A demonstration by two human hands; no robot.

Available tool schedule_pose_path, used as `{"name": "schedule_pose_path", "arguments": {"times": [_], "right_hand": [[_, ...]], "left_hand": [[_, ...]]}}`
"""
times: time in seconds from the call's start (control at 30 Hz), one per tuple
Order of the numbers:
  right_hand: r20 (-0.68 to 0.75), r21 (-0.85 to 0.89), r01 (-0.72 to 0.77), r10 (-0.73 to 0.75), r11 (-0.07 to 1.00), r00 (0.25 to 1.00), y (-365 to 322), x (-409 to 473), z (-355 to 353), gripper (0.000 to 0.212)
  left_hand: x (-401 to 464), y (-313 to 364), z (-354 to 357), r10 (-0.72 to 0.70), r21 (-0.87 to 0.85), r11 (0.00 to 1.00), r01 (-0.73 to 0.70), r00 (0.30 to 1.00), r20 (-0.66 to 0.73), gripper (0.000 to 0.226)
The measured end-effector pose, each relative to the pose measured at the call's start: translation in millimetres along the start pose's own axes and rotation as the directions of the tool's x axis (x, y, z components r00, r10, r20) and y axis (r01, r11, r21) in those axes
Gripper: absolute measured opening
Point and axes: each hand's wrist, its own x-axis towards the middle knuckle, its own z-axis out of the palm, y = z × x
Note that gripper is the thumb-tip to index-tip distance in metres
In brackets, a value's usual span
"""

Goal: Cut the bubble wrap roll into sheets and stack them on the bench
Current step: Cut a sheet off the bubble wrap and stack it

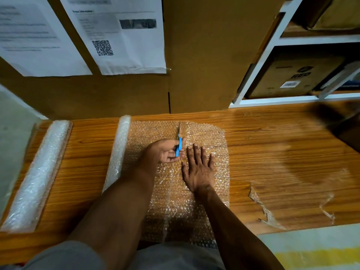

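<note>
Head view: left hand (165, 152) grips blue scissors (178, 146), blades reaching toward the bench's (272, 137) back edge through unrolled bubble wrap (206, 137). Right hand (197, 170) presses flat, fingers straight, just beside the cut. Roll (118, 151) lies left.

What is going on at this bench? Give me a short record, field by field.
Bench: wood
Left hand: grips blue scissors, blades pointing away along the cut
Right hand: flat, fingers straight, pressing the bubble wrap right of the cut
Roll: lies at the wrap's left edge
Second roll: lies at the bench's far left
Clear film: crumpled, on the right
Stack of sheets: none clearly visible
</note>
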Motion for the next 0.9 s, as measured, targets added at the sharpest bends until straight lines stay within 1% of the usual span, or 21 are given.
{"name": "schedule_pose_path", "arguments": {"times": [0.07, 0.17, 0.2, 0.37, 0.5, 0.6, 0.77, 0.9], "right_hand": [[-0.004, 0.007, 0.001, -0.001, 1.000, 1.000, 0.1, -0.3, 0.0, 0.072], [-0.001, 0.011, 0.000, 0.000, 1.000, 1.000, 0.7, -0.1, 0.1, 0.072], [0.003, 0.010, 0.000, 0.000, 1.000, 1.000, 0.7, -0.1, -0.3, 0.072], [-0.001, 0.013, -0.001, 0.001, 1.000, 1.000, 0.6, -0.9, -1.2, 0.071], [-0.001, 0.011, -0.004, 0.004, 1.000, 1.000, 0.2, -0.2, -1.1, 0.072], [-0.002, 0.011, -0.006, 0.006, 1.000, 1.000, 0.5, 0.0, -1.0, 0.071], [-0.003, -0.001, 0.000, 0.000, 1.000, 1.000, 0.7, -0.1, 0.3, 0.071], [-0.001, 0.007, -0.001, 0.001, 1.000, 1.000, 1.8, 0.5, 1.9, 0.071]], "left_hand": [[1.0, 4.4, 0.0, 0.007, 0.006, 1.000, -0.007, 1.000, -0.010, 0.042], [7.3, 7.8, -0.8, 0.019, -0.007, 1.000, -0.020, 0.999, -0.042, 0.020], [8.7, 7.9, -1.4, 0.018, -0.014, 1.000, -0.018, 0.999, -0.049, 0.017], [17.2, 4.4, -3.2, 0.005, -0.010, 1.000, -0.005, 0.999, -0.053, 0.019], [15.0, 7.6, -3.3, -0.002, 0.027, 1.000, 0.003, 0.999, -0.037, 0.031], [11.8, 12.4, -0.4, 0.010, 0.032, 0.999, -0.009, 0.999, -0.035, 0.036], [16.9, 16.9, -0.3, 0.040, 0.021, 0.999, -0.038, 0.997, -0.069, 0.025], [20.7, 18.3, -3.0, 0.083, 0.012, 0.997, -0.082, 0.993, -0.085, 0.027]]}}
